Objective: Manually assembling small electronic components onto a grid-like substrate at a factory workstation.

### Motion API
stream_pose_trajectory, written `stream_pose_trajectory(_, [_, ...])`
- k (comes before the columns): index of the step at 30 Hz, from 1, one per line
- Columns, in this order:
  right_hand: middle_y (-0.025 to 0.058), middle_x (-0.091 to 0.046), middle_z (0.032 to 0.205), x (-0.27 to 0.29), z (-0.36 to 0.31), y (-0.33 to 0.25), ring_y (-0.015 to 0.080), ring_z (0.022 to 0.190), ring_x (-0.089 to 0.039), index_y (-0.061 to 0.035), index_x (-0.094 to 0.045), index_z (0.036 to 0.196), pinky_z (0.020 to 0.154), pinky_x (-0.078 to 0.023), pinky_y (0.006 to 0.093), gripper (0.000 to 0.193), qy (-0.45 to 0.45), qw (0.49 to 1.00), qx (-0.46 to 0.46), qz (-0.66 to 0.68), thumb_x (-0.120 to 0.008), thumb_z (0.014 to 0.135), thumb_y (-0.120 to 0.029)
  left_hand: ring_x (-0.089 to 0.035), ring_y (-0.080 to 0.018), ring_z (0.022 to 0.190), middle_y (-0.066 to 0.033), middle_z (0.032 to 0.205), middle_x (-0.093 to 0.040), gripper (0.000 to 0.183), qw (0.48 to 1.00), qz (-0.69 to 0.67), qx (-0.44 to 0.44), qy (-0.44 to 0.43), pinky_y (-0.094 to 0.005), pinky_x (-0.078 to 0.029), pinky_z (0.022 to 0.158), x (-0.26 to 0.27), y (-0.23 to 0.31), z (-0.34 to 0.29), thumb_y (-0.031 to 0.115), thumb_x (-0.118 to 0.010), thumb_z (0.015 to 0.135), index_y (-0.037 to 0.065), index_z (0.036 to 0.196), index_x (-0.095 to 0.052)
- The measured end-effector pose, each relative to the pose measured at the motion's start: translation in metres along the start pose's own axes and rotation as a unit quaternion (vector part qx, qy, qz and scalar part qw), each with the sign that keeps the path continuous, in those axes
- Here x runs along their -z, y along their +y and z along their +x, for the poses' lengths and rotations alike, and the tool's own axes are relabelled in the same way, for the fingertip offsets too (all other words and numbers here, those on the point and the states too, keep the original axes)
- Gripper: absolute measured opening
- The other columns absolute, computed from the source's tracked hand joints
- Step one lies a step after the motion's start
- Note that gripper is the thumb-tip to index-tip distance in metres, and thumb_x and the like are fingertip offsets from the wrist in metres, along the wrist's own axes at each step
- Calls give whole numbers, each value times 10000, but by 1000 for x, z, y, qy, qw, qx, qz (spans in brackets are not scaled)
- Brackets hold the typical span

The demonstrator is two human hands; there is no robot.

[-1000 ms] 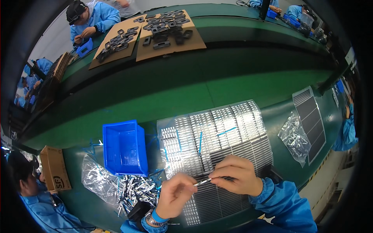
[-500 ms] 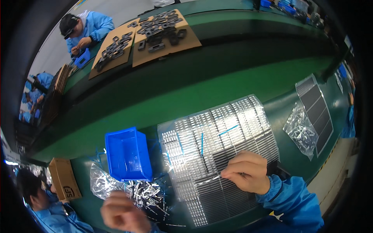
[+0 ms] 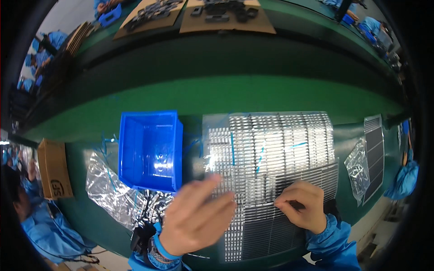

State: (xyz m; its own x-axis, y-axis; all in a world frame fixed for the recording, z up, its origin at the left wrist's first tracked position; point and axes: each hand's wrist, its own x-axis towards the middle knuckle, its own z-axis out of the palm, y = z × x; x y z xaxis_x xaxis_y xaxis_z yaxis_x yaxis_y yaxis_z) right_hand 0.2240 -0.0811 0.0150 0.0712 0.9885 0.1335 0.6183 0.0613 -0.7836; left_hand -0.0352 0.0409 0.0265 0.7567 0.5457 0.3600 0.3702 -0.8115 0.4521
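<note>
While the cardboard box (image 3: pixel 55 169) off to the left is wearing some bold dark lettering (image 3: pixel 56 187) low on its side, most of the stuff is spreading across a green table (image 3: pixel 86 212) around the person's hands. The right hand (image 3: pixel 305 205) is pinching one end of a thin pale strip (image 3: pixel 261 206), thumb and finger closed on it, and the strip is pointing left over the big sheet of shiny strips (image 3: pixel 289 131). Can't tell whether it's touching the sheet. The left hand (image 3: pixel 190 219) is hovering over the sheet's left part, fingers parted and pretty blurry, with a blue wristband (image 3: pixel 162 248) sitting at the wrist. Both hands are sitting apart from each other.

As for what's in the way, the left hand is blocking some of the sheet and part of the heap of loose strips (image 3: pixel 156 205), which is lying just below the blue bin (image 3: pixel 151 158). A few bits of blue tape (image 3: pixel 297 145) are lying on the sheet. A clear plastic bag (image 3: pixel 106 189) is lying crumpled left of the heap. Over right, a second clear bag (image 3: pixel 358 169) is sitting against a darker sheet (image 3: pixel 374 158). Up top, dark parts (image 3: pixel 221 11) are lying piled on cardboard sheets (image 3: pixel 226 29). A co-worker's blue sleeve (image 3: pixel 49 226) is showing lower left, below the box.
</note>
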Motion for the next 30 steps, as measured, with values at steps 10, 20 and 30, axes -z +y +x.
stream_pose_trajectory(10, [64,-704,846,7,3,9,192,739,-685,-87,-767,878,616,-537,311,143,-67,998,-18,-3,-863,775,-65,-595,-281,1235,85,1144,-734,174,996,-3,-1,-87,-497,-447,971,-17,7,-9,205,-841,753,170,923,-818])
stream_pose_trajectory(20, [55,-688,856,6,-1,17,218,750,-678,-120,-734,880,636,-526,327,164,-87,996,26,2,-863,783,-90,-582,-289,1211,85,1142,-726,223,995,-8,18,-98,-525,-438,971,-17,9,-6,238,-854,771,175,982,-815])
stream_pose_trajectory(30, [57,-692,873,4,1,15,216,755,-681,-119,-727,872,647,-528,325,182,-82,996,31,-1,-865,761,-74,-585,-282,1190,81,1144,-712,243,995,-14,24,-101,-517,-438,962,-17,10,-6,234,-848,801,196,1039,-820])
